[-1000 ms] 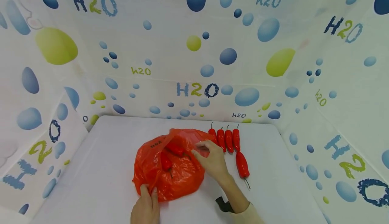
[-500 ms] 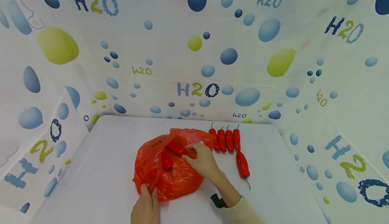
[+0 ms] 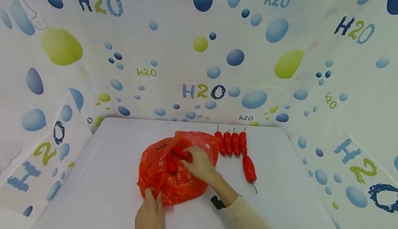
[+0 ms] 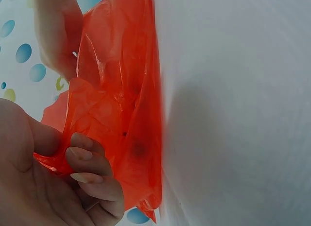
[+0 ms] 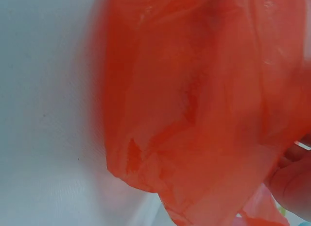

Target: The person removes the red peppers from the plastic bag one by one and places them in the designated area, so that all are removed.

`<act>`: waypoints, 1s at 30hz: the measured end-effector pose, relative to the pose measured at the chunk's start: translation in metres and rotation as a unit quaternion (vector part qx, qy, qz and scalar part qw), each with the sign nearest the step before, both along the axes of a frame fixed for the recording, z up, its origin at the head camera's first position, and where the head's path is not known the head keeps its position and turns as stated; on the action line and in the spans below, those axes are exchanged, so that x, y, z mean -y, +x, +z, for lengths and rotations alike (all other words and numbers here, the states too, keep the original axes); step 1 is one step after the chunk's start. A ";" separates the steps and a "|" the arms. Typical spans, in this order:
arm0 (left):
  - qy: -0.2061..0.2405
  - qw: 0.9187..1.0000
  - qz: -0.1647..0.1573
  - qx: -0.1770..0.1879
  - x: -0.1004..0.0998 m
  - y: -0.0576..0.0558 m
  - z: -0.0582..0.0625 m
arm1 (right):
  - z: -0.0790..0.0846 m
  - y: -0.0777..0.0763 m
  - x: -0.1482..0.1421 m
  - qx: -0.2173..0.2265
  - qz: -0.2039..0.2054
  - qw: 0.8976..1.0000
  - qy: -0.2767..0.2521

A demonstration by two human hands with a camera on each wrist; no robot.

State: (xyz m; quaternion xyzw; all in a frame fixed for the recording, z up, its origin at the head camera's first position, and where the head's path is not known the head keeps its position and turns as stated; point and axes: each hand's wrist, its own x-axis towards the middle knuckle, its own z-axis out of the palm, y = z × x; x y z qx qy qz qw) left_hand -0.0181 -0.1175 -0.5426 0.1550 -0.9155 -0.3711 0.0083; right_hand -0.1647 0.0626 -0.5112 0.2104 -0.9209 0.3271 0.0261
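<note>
A crinkled red plastic bag lies on the white table with its mouth open to the right. My left hand pinches the bag's near edge between thumb and fingers; the left wrist view shows the hand and the gathered plastic. Inside the mouth lie a red chili pepper and, above it, another red chili pepper. My right hand reaches into the mouth, thumb and fingers round the end of that upper pepper. In the right wrist view, the bag hides most of the hand.
Right of the bag, several red peppers stand in a row, stems pointing away. Another red pepper lies just below the row, stem toward me. Behind the table hangs a white curtain with bubble prints.
My right hand has moved left and down from the bag's right side to the upper pepper in the mouth. The left hand still holds the bag's near edge.
</note>
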 end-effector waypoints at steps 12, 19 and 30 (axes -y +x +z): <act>-0.001 1.000 0.000 -0.017 0.000 0.002 -0.003 | -0.011 -0.012 0.006 0.018 -0.031 0.999 0.014; -0.006 1.000 0.005 -0.023 0.001 0.002 -0.004 | -0.020 -0.020 0.005 0.014 -0.041 0.999 0.032; -0.004 1.000 0.005 -0.013 0.001 0.002 -0.002 | -0.035 -0.028 0.005 0.026 -0.034 0.999 0.021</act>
